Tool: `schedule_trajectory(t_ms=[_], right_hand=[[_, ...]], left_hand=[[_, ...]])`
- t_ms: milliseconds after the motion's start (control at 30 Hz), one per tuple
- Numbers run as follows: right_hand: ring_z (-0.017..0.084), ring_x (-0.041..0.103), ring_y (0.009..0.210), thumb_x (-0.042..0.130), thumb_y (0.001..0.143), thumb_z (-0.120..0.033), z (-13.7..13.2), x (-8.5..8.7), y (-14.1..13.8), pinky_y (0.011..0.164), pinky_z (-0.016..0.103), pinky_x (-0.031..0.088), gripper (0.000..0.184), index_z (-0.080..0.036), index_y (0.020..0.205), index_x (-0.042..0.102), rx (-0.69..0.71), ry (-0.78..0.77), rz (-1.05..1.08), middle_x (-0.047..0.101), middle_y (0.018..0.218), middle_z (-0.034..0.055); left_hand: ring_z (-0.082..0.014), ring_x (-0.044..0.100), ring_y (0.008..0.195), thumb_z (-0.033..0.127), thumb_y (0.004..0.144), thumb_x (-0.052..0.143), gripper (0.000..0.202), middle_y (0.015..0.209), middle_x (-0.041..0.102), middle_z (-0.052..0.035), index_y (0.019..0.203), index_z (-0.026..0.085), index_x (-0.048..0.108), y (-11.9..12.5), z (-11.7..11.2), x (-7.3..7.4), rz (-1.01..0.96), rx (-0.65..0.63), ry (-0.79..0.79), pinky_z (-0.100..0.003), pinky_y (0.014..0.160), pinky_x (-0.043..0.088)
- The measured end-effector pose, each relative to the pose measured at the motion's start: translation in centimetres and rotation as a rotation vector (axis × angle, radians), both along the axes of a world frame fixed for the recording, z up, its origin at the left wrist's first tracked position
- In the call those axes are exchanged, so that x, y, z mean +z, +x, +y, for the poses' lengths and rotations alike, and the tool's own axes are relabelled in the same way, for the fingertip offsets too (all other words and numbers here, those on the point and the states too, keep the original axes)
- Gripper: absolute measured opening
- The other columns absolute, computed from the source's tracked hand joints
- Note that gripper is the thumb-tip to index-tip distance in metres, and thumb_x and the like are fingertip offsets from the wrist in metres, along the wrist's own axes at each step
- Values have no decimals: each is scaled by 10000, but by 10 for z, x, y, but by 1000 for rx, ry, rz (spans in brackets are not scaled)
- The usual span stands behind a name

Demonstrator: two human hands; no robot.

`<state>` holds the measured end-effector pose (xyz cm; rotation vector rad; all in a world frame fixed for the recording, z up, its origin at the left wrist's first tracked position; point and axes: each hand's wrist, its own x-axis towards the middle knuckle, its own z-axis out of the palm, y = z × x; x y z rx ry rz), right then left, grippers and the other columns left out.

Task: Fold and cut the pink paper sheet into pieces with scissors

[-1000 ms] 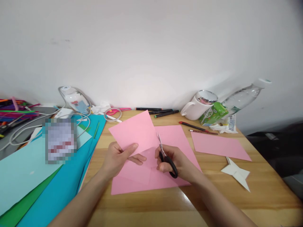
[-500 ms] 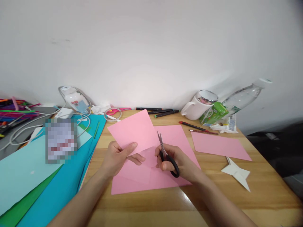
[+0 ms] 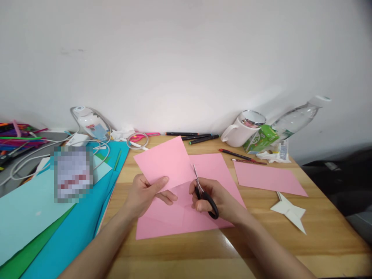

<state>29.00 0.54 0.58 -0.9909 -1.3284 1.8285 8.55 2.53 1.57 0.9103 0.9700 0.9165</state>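
My left hand [image 3: 145,193] pinches a pink paper sheet [image 3: 165,161] and holds it raised and tilted above the desk, thumb on top. My right hand [image 3: 216,199] grips black-handled scissors [image 3: 203,190], their blades pointing up along the right edge of that held sheet. A larger pink sheet [image 3: 215,170] lies flat on the wooden desk [image 3: 203,252] under both hands.
Another pink sheet [image 3: 269,178] and a white folded paper star [image 3: 289,212] lie to the right. A white mug [image 3: 242,130], green carton [image 3: 261,139], plastic bottle [image 3: 296,118], pens [image 3: 200,137] and pencils line the back. Blue and green sheets [image 3: 58,224], cables and a tape roll [image 3: 138,139] lie left.
The scissor blades opened slightly half a second ago and have closed along the paper edge again. Both hands stay nearly in the same place.
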Motion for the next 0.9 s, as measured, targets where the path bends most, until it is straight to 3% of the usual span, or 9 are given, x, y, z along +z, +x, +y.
schedule_trajectory(t_ms=[233,400,533,600,700,900], right_hand=[[83,443,416,750,625,-395,-2,0,-1,431,210,341,343,-172,757,526,-43,-13,-38,521,488,-61],[105,510,526,682,720,-340,-1,-1,-1,525,233,409,236,-199,833,530,-378,161,-65,560,579,-48],[84,497,590,737,672,-245,0,2,-3,530,196,401,288,-223,879,538,-546,209,-82,584,722,-42],[74,473,557,738,671,-220,-1,3,-4,508,187,387,248,-214,825,544,-544,228,-111,564,680,-51],[73,467,546,739,668,-216,-2,4,-4,506,188,385,226,-206,789,549,-515,273,-115,557,654,-53],[124,556,590,603,797,-318,1,2,-2,608,265,444,185,-192,918,541,-339,149,-50,593,629,-23]], left_hand=[[-158,619,371,286,703,702,232,493,690,-93,635,68,660,-1,-1,-1,-6,-8,10,-217,390,524],[-176,637,405,291,760,650,229,517,699,-91,694,73,677,-1,-2,-5,-8,-75,34,-249,415,539],[-217,696,601,272,783,628,204,696,739,-102,836,87,695,-1,-3,-10,59,-163,64,-313,573,581],[-216,698,696,249,767,648,186,799,742,-95,881,110,695,-2,-3,-12,121,-136,102,-305,631,577],[-197,682,611,255,769,644,167,730,733,-84,817,105,698,-3,-2,-13,139,-98,117,-277,534,567],[-181,652,478,242,742,675,216,607,706,-52,904,100,660,-4,1,-7,-85,-20,0,-246,370,535]])
